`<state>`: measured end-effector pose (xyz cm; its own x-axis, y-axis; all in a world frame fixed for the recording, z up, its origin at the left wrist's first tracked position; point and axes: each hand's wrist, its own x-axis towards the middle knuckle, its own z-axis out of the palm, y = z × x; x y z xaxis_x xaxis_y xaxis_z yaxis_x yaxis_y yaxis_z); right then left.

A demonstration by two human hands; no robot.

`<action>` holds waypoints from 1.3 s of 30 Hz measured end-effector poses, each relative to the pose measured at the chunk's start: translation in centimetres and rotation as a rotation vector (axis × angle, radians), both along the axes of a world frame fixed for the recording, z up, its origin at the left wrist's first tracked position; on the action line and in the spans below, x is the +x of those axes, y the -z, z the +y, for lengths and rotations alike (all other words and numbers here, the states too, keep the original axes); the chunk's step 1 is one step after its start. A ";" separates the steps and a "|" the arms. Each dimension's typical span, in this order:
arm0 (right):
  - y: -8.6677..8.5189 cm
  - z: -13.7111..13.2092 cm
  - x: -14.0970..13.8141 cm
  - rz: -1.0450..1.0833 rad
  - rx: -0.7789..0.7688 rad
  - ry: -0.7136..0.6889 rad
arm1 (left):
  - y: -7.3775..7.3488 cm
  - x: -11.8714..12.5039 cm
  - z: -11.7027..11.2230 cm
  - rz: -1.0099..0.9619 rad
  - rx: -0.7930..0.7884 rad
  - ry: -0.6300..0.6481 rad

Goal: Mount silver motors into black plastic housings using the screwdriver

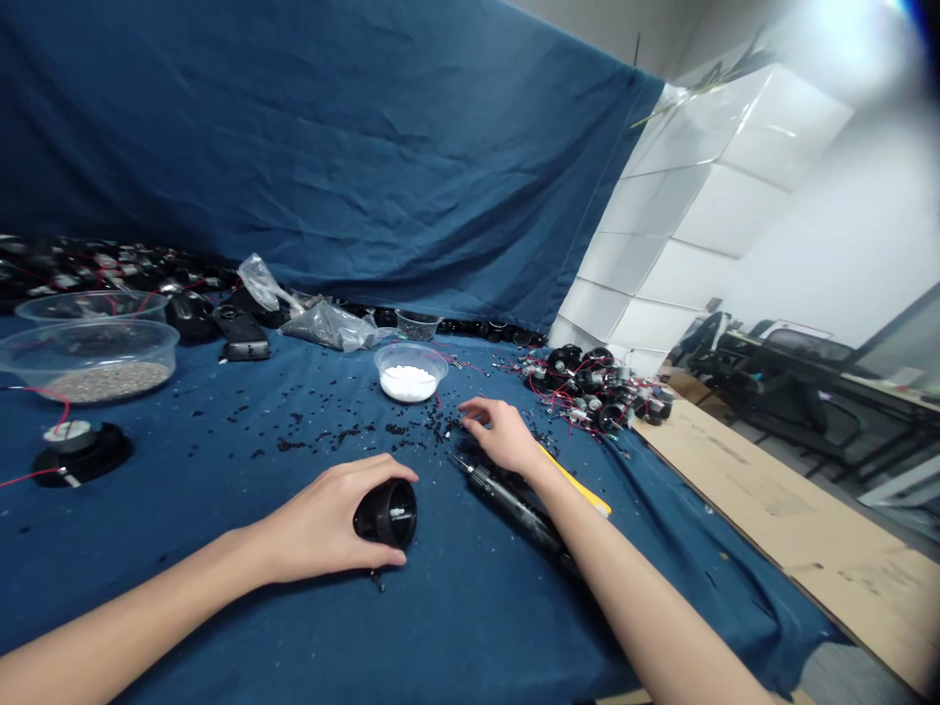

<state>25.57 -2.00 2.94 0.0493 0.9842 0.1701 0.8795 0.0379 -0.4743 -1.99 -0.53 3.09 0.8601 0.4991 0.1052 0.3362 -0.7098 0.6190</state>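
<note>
My left hand point(334, 519) is wrapped round a black cup-shaped plastic housing point(387, 513), its round opening turned to the right and something small and white inside it. Below the thumb lies a small dark piece point(377, 580) on the cloth. My right hand point(500, 433) hovers over scattered small black pieces point(433, 423), thumb and forefinger slightly apart, with nothing visible between them. Under my right wrist lies a black electric screwdriver point(518, 509), its bit pointing up and left. A yellow-handled tool point(580, 483) is partly covered by my right forearm.
A clear bowl of white pieces point(409, 382) stands ahead. At the left are a tub of small metallic-looking bits point(110, 380) and a black round part with red wires point(80, 455). Wired motors point(594, 387) are heaped at the right, near white boxes point(661, 245). Plastic bags point(330, 325) lie behind.
</note>
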 end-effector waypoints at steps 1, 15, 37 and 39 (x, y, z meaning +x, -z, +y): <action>0.0 0.0 0.1 -0.008 -0.010 0.016 | 0.1 0.0 0.0 -0.002 0.001 0.003; 0.8 0.0 0.3 -0.097 -0.313 -0.010 | 0.5 0.0 0.2 -0.010 -0.005 0.021; 0.5 -0.3 -1.2 -0.022 -0.167 -0.086 | 0.1 0.0 0.1 -0.029 0.007 0.020; 0.6 -0.4 -1.2 -0.027 -0.175 -0.118 | 0.2 -0.1 0.2 -0.031 0.006 0.020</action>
